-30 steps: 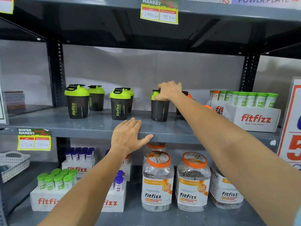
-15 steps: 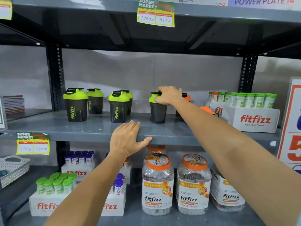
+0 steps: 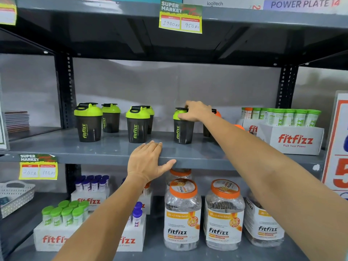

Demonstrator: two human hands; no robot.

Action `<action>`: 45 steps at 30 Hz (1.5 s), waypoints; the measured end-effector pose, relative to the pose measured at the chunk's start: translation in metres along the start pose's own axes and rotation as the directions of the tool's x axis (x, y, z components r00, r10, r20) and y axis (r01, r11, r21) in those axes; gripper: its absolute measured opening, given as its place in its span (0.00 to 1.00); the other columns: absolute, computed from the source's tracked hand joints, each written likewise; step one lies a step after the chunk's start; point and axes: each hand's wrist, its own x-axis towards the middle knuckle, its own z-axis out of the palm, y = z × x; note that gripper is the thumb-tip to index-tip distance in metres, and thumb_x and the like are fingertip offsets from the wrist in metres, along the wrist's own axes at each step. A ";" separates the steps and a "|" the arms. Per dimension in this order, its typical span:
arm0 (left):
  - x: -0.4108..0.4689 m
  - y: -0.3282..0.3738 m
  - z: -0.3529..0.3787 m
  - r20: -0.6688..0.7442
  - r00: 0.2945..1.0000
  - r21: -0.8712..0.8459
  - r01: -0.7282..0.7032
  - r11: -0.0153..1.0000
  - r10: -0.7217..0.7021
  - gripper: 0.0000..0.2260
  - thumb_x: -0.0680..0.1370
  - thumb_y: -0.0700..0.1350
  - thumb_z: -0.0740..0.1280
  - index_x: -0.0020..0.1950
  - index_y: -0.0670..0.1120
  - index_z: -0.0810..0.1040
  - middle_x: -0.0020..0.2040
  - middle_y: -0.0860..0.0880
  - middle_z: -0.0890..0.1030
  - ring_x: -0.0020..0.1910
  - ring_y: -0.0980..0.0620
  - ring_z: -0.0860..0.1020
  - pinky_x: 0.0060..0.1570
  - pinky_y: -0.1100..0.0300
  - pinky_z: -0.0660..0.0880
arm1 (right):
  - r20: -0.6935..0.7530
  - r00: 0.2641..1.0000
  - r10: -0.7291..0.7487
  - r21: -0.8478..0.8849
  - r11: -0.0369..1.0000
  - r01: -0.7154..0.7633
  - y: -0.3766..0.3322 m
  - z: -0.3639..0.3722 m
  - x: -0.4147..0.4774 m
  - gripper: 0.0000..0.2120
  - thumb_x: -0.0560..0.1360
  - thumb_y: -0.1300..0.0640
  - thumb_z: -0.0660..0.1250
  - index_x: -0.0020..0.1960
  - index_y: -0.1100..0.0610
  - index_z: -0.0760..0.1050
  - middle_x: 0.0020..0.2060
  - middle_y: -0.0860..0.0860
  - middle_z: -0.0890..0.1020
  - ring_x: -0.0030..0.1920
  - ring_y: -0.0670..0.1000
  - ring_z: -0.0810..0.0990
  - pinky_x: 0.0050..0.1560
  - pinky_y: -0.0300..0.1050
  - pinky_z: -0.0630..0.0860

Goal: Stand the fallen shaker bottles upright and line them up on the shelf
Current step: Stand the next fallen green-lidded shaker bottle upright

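Observation:
Several dark shaker bottles with lime-green lids stand upright on the grey middle shelf point(image 3: 105, 149): two at the left point(image 3: 88, 123) and two more point(image 3: 137, 126) nearer the middle. My right hand point(image 3: 195, 113) grips the lid of another green-lidded shaker bottle point(image 3: 182, 131), which stands upright on the shelf. Behind my right wrist an orange-lidded shaker point(image 3: 216, 114) is mostly hidden, and another orange lid point(image 3: 238, 127) peeks out beside my forearm. My left hand point(image 3: 148, 161) rests flat on the shelf's front edge, fingers apart, holding nothing.
A white Fitfizz box point(image 3: 293, 142) of green-capped tubes fills the shelf's right end. Below stand orange-lidded jars point(image 3: 181, 213) and boxes of small tubes point(image 3: 62, 215). A white basket point(image 3: 15, 194) sits at lower left, and a sign point(image 3: 339, 144) leans at the far right.
My right hand has kept its hold on the green-lidded shaker and shifted it slightly left on the shelf. The left hand has stayed on the shelf edge.

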 end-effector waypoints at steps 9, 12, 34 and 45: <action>0.000 0.001 -0.001 -0.013 1.000 -0.005 -0.003 1.000 0.003 0.33 0.72 0.68 0.56 0.52 0.41 0.83 0.47 0.44 0.85 0.48 0.46 0.83 0.51 0.53 0.79 | -0.028 1.000 0.000 0.152 0.988 0.005 0.000 0.007 0.005 0.27 0.65 0.42 0.71 0.60 0.54 0.75 0.59 0.56 0.78 0.59 0.58 0.75 0.45 0.44 0.70; 0.001 0.000 -0.003 -0.004 1.000 -0.002 -0.007 1.000 0.007 0.33 0.72 0.68 0.56 0.51 0.41 0.83 0.46 0.44 0.85 0.48 0.46 0.83 0.51 0.54 0.78 | -0.022 1.000 -0.014 0.207 0.978 0.018 0.003 0.004 0.008 0.23 0.68 0.46 0.70 0.61 0.55 0.76 0.61 0.56 0.78 0.63 0.58 0.73 0.49 0.42 0.69; 0.007 0.028 -0.017 0.169 0.984 -0.174 -0.025 0.984 0.054 0.40 0.74 0.71 0.46 0.68 0.42 0.74 0.63 0.44 0.79 0.64 0.45 0.75 0.68 0.47 0.66 | -0.051 0.990 0.128 0.100 0.987 -0.122 0.059 -0.034 -0.043 0.35 0.72 0.34 0.64 0.68 0.58 0.68 0.67 0.59 0.74 0.67 0.61 0.72 0.62 0.52 0.71; 0.047 0.142 -0.003 0.238 0.971 -0.134 0.000 0.991 0.032 0.43 0.73 0.71 0.42 0.72 0.40 0.67 0.69 0.44 0.73 0.73 0.45 0.64 0.74 0.44 0.53 | 0.037 0.970 0.241 -0.273 0.936 -0.222 0.125 -0.041 -0.081 0.52 0.59 0.19 0.55 0.68 0.56 0.70 0.66 0.56 0.76 0.64 0.61 0.74 0.60 0.56 0.72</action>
